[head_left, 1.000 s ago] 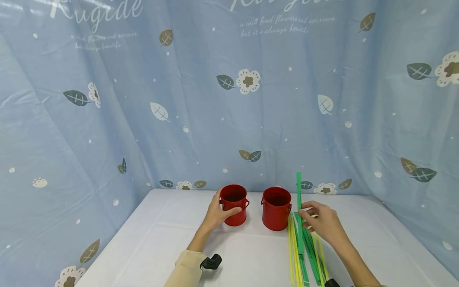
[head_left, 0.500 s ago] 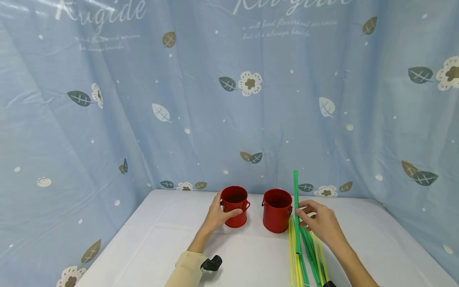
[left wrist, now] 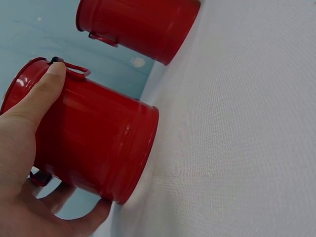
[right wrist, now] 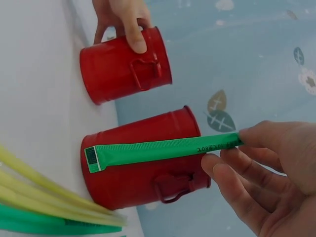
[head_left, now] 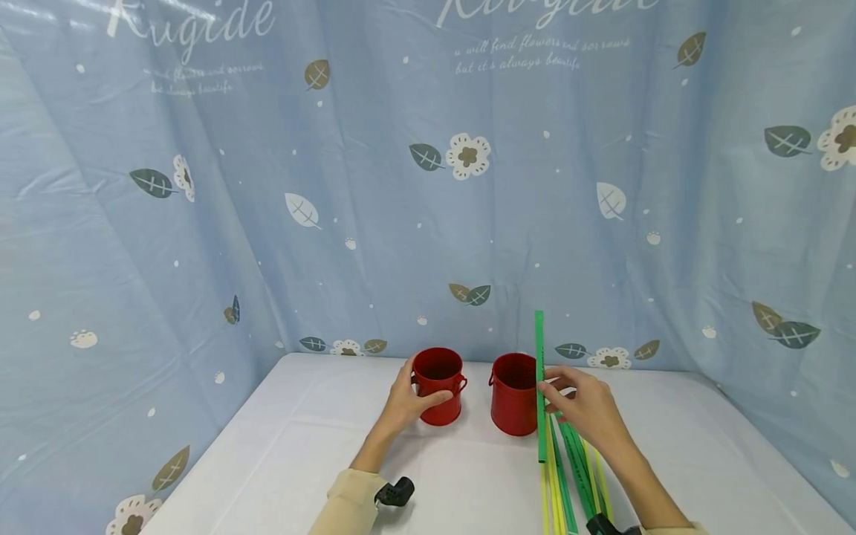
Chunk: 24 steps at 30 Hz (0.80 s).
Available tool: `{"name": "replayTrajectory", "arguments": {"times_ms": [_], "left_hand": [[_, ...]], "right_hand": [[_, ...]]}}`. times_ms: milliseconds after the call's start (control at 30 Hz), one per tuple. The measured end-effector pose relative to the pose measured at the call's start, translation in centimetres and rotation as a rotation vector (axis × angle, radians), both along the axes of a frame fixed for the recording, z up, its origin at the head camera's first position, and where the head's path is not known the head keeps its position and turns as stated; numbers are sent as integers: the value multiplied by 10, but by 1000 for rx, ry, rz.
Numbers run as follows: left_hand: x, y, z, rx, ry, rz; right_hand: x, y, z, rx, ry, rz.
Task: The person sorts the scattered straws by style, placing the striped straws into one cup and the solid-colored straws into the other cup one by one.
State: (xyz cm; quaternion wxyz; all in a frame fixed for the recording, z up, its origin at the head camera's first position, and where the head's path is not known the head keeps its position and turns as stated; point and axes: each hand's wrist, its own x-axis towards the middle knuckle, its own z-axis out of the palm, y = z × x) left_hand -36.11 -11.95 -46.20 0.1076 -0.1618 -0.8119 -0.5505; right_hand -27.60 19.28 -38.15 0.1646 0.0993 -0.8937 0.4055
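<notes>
My left hand (head_left: 403, 405) holds the left red metal bucket (head_left: 438, 409), which stands on the table; the left wrist view shows its thumb (left wrist: 42, 94) near the rim by the handle and its fingers spread underneath. Between thumb and fingers, my right hand (head_left: 591, 409) pinches a long green paper-like sleeve, seemingly a wrapped drinking straw (head_left: 540, 342), held upright. From the head it overlaps the right side of the second red bucket (head_left: 511, 409). The right wrist view shows this green wrapped straw (right wrist: 148, 152) alongside that bucket's wall; whether they touch I cannot tell.
Several yellow straws (head_left: 553, 494) and green wrapped straws (head_left: 576, 457) lie lengthwise on the white-covered table (head_left: 301, 431), in front of and right of the second bucket. A pale blue printed curtain (head_left: 374, 223) hangs behind the table.
My right hand has moved left with the green wrapped straw, from beside the second bucket to overlapping its right side. My left hand stays on its bucket.
</notes>
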Motion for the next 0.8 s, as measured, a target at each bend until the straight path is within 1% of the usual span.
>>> {"name": "replayTrajectory", "arguments": {"times_ms": [133, 300, 467, 567, 733, 800], "left_hand": [[0, 0, 0, -1, 14, -2], [0, 0, 0, -7, 18, -4], [0, -2, 0, -2, 29, -6], [0, -2, 1, -1, 46, -15], [2, -2, 1, 4, 70, -27], [3, -2, 1, 4, 66, -28]], "right_hand": [[-3, -7, 7, 3, 30, 23], [-13, -20, 21, 6, 72, 58], [-26, -40, 40, -18, 84, 99], [-34, -54, 50, -43, 110, 121], [-46, -76, 60, -58, 173, 137], [-49, -85, 64, -73, 188, 138]]}}
